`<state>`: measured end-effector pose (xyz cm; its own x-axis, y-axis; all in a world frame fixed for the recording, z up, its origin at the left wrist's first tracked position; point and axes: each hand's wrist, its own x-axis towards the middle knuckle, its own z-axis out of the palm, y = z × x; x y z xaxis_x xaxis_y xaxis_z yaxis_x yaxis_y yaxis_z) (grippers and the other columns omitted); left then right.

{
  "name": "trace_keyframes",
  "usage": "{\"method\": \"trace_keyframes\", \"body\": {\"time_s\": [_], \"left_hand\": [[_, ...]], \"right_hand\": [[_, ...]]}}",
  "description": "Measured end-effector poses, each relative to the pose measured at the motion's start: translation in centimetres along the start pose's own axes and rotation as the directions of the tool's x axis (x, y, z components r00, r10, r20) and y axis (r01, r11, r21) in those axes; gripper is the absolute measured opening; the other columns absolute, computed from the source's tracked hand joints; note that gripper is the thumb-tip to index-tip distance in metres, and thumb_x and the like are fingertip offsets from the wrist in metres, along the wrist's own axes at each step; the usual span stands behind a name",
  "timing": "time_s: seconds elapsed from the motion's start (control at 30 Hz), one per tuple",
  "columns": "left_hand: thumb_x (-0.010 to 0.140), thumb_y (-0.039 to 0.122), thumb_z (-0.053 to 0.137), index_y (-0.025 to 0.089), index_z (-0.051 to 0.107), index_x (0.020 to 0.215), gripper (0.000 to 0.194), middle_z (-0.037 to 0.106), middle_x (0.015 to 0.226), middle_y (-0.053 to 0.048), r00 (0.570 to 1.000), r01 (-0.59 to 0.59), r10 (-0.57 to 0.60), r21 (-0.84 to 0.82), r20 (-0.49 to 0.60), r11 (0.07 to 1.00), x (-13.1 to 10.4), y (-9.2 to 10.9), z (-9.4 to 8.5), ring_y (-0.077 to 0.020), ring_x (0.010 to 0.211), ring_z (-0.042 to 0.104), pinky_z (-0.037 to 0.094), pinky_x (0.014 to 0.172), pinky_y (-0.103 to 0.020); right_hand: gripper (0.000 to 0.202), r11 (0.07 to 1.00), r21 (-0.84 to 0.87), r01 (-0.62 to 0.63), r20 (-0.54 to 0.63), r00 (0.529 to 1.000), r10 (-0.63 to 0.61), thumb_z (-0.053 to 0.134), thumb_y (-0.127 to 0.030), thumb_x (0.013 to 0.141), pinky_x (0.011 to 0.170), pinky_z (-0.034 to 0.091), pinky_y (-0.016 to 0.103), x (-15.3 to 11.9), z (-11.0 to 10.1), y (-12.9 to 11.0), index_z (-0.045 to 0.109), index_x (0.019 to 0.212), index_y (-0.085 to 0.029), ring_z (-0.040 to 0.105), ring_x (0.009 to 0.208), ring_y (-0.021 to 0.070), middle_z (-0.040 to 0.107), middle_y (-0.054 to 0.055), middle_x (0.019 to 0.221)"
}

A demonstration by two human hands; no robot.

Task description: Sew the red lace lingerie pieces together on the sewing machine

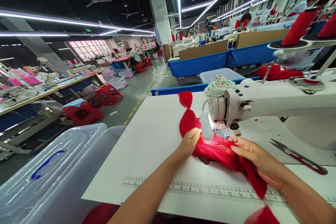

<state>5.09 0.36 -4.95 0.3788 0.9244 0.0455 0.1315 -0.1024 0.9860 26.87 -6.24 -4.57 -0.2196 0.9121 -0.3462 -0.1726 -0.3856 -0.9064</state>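
A sheer red fabric piece [219, 152] lies bunched across the white table, just in front of the sewing machine's needle area. My left hand [191, 141] is closed on its left part, thumb on top, beside the small lamp [207, 126]. On the other side, my right hand [249, 154] pinches the cloth between thumb and fingers, with a red end hanging below the palm. The white sewing machine [217, 105] stands over the fabric, a bundle of pale green cord [219, 88] on its head. Whether the presser foot touches the cloth is hidden.
Black-and-red thread snips [299, 156] lie right of my right hand. A ruler strip [199, 189] runs along the table's front. A lidded clear plastic box [52, 168] stands left. Red thread cones [299, 28] rise behind the machine. Other people sit at machines farther off.
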Motion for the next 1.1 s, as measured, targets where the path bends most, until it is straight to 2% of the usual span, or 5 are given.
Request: {"method": "trace_keyframes", "body": {"time_s": [0.23,0.43,0.6,0.8,1.1], "left_hand": [[0.087,0.053,0.047,0.021,0.033,0.068,0.040,0.035,0.068,0.004,1.000,-0.003,0.003,0.066,0.011,0.998,0.3,0.0,-0.5,-0.0126,0.065,0.033,0.031,0.061,-0.026],[0.085,0.048,0.048,0.021,0.030,0.065,0.038,0.029,0.066,0.004,0.999,-0.002,0.011,0.170,-0.052,0.986,0.8,-0.4,-0.7,-0.0126,0.064,0.029,0.024,0.058,-0.026],[0.085,0.045,0.047,0.022,0.030,0.065,0.035,0.029,0.064,0.004,0.996,0.012,0.009,0.221,-0.093,0.975,1.0,-0.7,-0.5,-0.0129,0.062,0.029,0.023,0.058,-0.027],[0.084,0.047,0.047,0.022,0.031,0.065,0.036,0.030,0.064,0.004,0.996,0.010,0.011,0.240,-0.086,0.971,1.1,-0.7,-0.6,-0.0132,0.062,0.030,0.025,0.058,-0.027],[0.086,0.044,0.046,0.022,0.026,0.064,0.037,0.028,0.064,0.004,0.999,-0.017,0.028,0.230,-0.043,0.973,0.8,-0.2,-0.8,-0.0127,0.062,0.029,0.024,0.058,-0.027]], "right_hand": [[0.046,0.998,0.054,0.029,-0.057,0.998,-0.026,0.077,-0.047,0.069,0.071,0.051,0.031,-0.1,0.1,0.1,0.057,0.102,-0.022,0.065,0.072,0.0184,0.066,-0.002,0.072],[0.041,0.996,0.091,-0.006,-0.067,0.998,0.012,0.078,-0.042,0.069,0.060,0.048,0.025,0.1,0.1,-0.3,0.055,0.097,-0.023,0.064,0.063,0.0148,0.069,-0.003,0.075],[0.039,0.992,0.122,-0.030,-0.053,0.998,0.037,0.078,-0.040,0.069,0.064,0.050,0.028,0.3,0.2,-0.8,0.054,0.096,-0.023,0.067,0.067,0.0173,0.070,-0.001,0.078],[0.036,0.992,0.117,-0.043,-0.018,0.999,0.046,0.075,-0.039,0.073,0.068,0.051,0.030,0.4,0.0,-0.6,0.054,0.098,-0.024,0.069,0.074,0.0187,0.071,0.001,0.088],[0.038,0.995,0.087,-0.044,0.009,0.999,0.043,0.075,-0.045,0.074,0.067,0.048,0.027,0.4,-0.1,-0.3,0.055,0.099,-0.024,0.066,0.072,0.0174,0.070,-0.002,0.081]]}}
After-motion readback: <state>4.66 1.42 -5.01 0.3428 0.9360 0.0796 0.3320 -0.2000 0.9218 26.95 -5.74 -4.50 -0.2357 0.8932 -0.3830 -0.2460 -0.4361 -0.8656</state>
